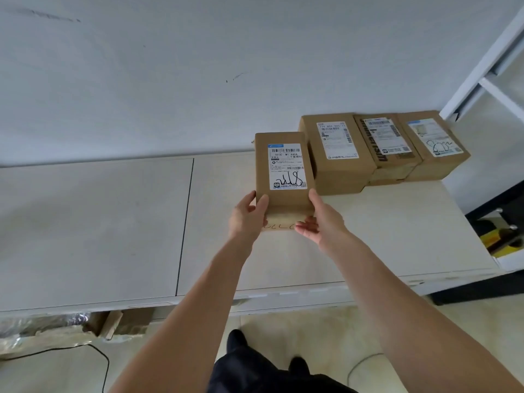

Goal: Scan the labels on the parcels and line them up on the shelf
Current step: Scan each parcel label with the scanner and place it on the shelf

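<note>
The small print on the box's label [287, 166] is too tiny to read. Both hands hold the brown box [283, 171] on the white shelf [113, 222]. The left hand [247, 218] grips its near left corner, thumb on top. The right hand [319, 219] grips the right corner, fingers partly hidden underneath. Three more boxes [382, 146] sit in a row just beside it.
</note>
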